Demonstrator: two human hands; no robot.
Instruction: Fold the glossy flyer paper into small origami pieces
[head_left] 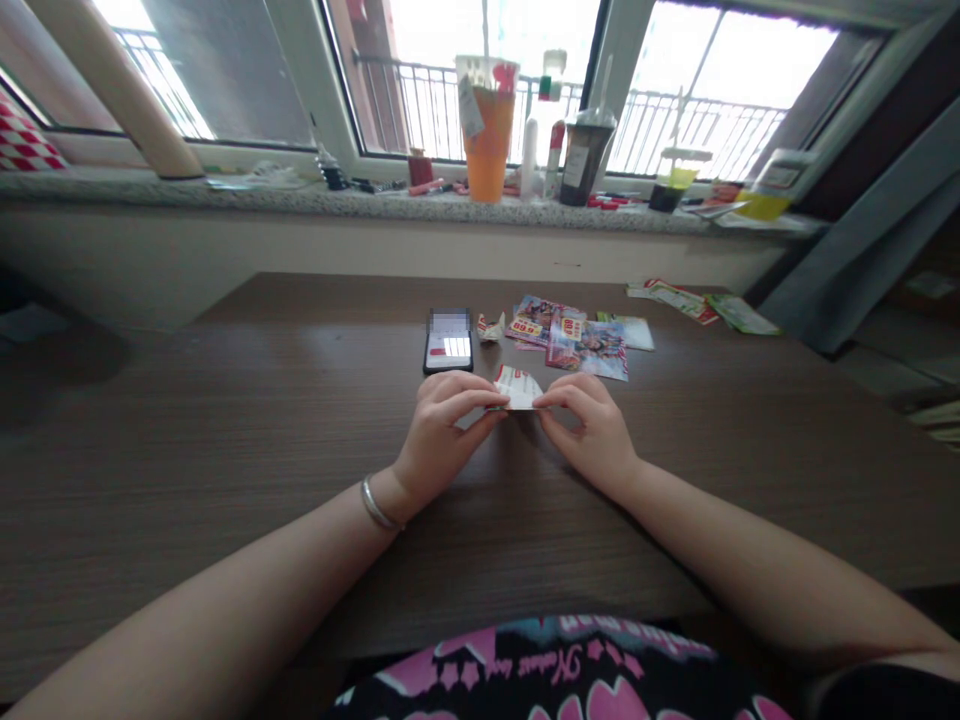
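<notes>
A small piece of printed paper, white with red marks, is held just above the table between my two hands. My left hand pinches its left end between thumb and fingers; a silver bangle circles that wrist. At the right end, my right hand pinches the paper the same way. Beyond my left hand lies a phone with its screen lit. A small folded paper piece stands to the phone's right. Colourful printed leaflets overlap beyond my right hand.
Paper strips lie at the table's far right. Behind it, the stone windowsill carries a tall cup of orange drink, a dark drink cup, bottles, pens and a yellow-lidded container.
</notes>
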